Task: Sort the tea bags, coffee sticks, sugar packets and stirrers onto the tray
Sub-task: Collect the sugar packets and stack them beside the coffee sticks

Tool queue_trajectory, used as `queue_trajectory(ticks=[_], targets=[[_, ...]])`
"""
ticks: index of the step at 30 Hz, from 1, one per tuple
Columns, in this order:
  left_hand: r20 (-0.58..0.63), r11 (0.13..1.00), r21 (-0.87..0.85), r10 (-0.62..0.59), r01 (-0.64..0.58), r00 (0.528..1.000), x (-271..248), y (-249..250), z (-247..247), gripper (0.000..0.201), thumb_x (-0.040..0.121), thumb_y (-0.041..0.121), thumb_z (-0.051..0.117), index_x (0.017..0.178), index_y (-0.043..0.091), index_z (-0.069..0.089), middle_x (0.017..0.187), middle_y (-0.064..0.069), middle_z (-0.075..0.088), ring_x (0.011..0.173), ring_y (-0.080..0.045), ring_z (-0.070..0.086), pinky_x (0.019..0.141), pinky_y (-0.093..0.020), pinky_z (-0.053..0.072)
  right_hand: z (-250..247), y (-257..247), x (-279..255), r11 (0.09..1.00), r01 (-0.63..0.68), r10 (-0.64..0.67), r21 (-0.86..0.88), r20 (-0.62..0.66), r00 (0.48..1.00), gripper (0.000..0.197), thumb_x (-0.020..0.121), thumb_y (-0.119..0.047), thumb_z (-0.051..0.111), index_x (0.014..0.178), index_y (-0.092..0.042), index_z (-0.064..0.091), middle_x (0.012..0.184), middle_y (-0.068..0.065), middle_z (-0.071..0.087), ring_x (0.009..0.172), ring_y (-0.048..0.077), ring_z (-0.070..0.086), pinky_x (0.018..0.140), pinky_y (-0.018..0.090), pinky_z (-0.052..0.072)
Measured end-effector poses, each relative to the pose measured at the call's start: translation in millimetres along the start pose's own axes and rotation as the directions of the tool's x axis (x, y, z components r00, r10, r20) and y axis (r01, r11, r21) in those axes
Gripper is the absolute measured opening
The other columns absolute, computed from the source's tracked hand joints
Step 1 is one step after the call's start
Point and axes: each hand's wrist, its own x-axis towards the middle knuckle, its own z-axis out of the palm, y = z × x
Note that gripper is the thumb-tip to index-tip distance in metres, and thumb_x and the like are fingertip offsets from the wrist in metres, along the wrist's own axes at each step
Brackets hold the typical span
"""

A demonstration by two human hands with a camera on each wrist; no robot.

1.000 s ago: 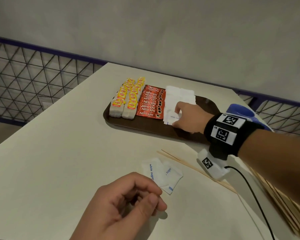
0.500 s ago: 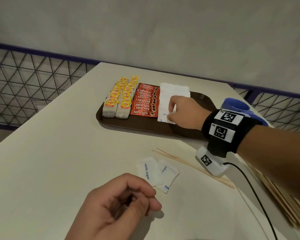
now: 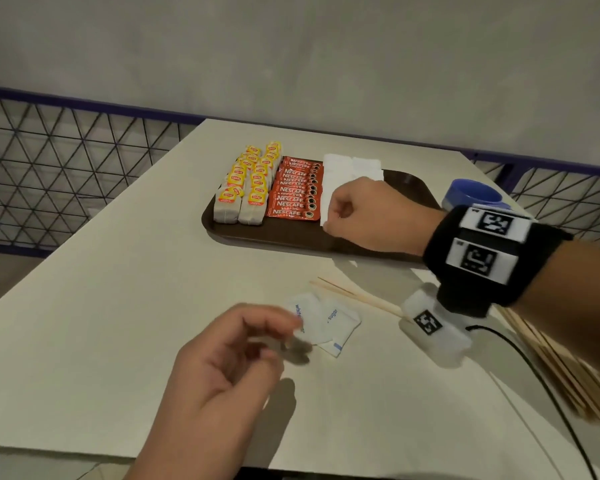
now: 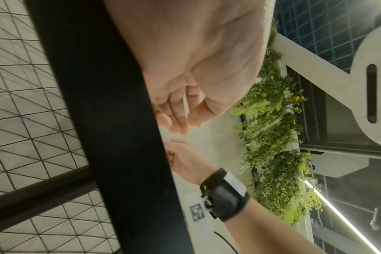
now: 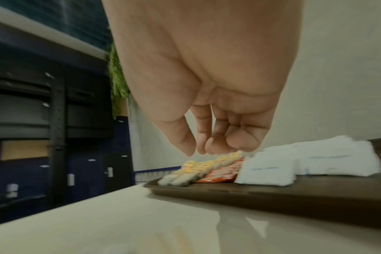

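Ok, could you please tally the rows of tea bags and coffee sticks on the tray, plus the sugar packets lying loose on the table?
Tea bag rows: 2
Coffee stick rows: 1
Loose sugar packets: 2
Total: 5

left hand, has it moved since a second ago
Yes. The left hand has moved forward toward the loose sugar packets on the table, its fingertips now overlapping the nearest packet.

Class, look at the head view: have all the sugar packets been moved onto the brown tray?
No. Two loose sugar packets lie on the table, in front of the tray and beside the left hand.
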Motion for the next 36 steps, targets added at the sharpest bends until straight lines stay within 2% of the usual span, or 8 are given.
queue_trajectory(ticks=[4, 8, 15, 20, 22, 27, 32, 36], targets=[[-0.101, 0.999, 0.003, -0.052, 0.053, 0.993, 0.6, -1.1, -1.1, 0.042, 0.071, 0.004, 0.057, 0.102, 0.028, 0.071, 0.114, 0.003, 0.072, 0.100, -0.011, 0.070, 0.086, -0.020, 0.055, 6.9, -31.1, -54.9, 0.991, 0.048, -0.027, -0.122, 0.165, 0.986, 0.035, 0.093, -0.049, 0.066, 0.081, -0.016, 0.067, 0.079, 0.002, 0.069, 0.072, 0.020, 0.066, 0.061, 0.033, 0.053], [-0.140, 0.986, -0.045, -0.164, 0.159, 0.976, -0.9, -2.7, 1.7, 0.048, 0.076, -0.001, 0.057, 0.115, 0.026, 0.066, 0.121, 0.006, 0.066, 0.112, -0.023, 0.067, 0.093, -0.052, 0.052, 28.4, -42.8, -88.1, 0.953, 0.075, 0.000, -0.294, 0.248, 0.969, 0.041, 0.090, -0.058, 0.064, 0.079, -0.021, 0.052, 0.077, -0.003, 0.056, 0.071, 0.017, 0.057, 0.054, 0.029, 0.038], [-0.042, 0.977, 0.173, -0.115, 0.121, 0.992, -4.3, 3.1, 5.3, 0.047, 0.086, -0.008, 0.055, 0.111, 0.029, 0.066, 0.120, 0.015, 0.068, 0.112, -0.007, 0.066, 0.092, -0.030, 0.051, 36.6, -37.5, -122.8, 0.994, 0.044, -0.009, -0.102, 0.324, 0.946, 0.042, 0.086, -0.051, 0.073, 0.112, -0.023, 0.056, 0.093, -0.009, 0.055, 0.085, 0.012, 0.054, 0.067, 0.029, 0.046], [0.150, 0.703, 0.703, 0.003, -0.109, 0.989, -8.5, -6.8, 17.3, 0.038, 0.084, 0.022, 0.065, 0.117, 0.040, 0.059, 0.119, 0.029, 0.057, 0.124, 0.006, 0.043, 0.102, -0.014, 0.037, 45.6, -28.6, -149.3, 0.999, 0.018, -0.012, -0.030, 0.179, 0.984, 0.043, 0.084, -0.049, 0.072, 0.117, -0.027, 0.055, 0.085, -0.014, 0.048, 0.080, 0.005, 0.049, 0.062, 0.026, 0.038], [0.202, 0.605, 0.780, 0.000, -0.161, 0.979, -8.4, -9.0, 21.4, 0.026, 0.086, 0.031, 0.060, 0.110, 0.041, 0.060, 0.108, 0.028, 0.059, 0.119, 0.005, 0.040, 0.101, -0.021, 0.038, 49.5, -22.0, -158.1, 0.998, 0.022, -0.016, -0.056, 0.110, 0.994, 0.039, 0.085, -0.053, 0.068, 0.115, -0.031, 0.058, 0.084, -0.014, 0.048, 0.082, 0.007, 0.051, 0.066, 0.028, 0.041], [0.207, 0.564, 0.801, 0.053, -0.201, 0.977, -10.2, -12.0, 21.8, 0.005, 0.090, 0.039, 0.061, 0.093, 0.039, 0.066, 0.105, 0.026, 0.060, 0.110, 0.000, 0.043, 0.098, -0.029, 0.038, 49.8, -5.5, -184.6, 0.998, -0.009, 0.012, -0.057, 0.045, 0.999, 0.050, 0.086, -0.074, 0.054, 0.125, -0.044, 0.057, 0.091, -0.017, 0.047, 0.089, 0.004, 0.053, 0.078, 0.028, 0.048], [0.211, 0.495, 0.847, 0.020, -0.193, 0.977, -12.3, -11.2, 22.7, 0.038, 0.086, 0.061, 0.053, 0.108, 0.037, 0.070, 0.126, 0.024, 0.049, 0.126, 0.000, 0.032, 0.102, -0.024, 0.027, 52.4, 8.7, -207.2, 1.000, -0.016, 0.016, 0.009, -0.018, 1.000, 0.046, 0.092, -0.066, 0.049, 0.130, -0.043, 0.061, 0.091, -0.018, 0.050, 0.086, 0.001, 0.055, 0.077, 0.027, 0.049], [0.242, 0.493, 0.846, -0.014, -0.204, 0.970, -13.6, -9.2, 24.1, 0.044, 0.081, 0.065, 0.055, 0.114, 0.039, 0.068, 0.115, 0.029, 0.044, 0.122, 0.002, 0.033, 0.100, -0.019, 0.027, 56.6, 19.4, -212.1, 0.998, -0.050, 0.054, 0.044, -0.094, 0.994, 0.045, 0.088, -0.068, 0.052, 0.120, -0.040, 0.066, 0.092, -0.020, 0.055, 0.085, 0.001, 0.057, 0.074, 0.023, 0.049]])
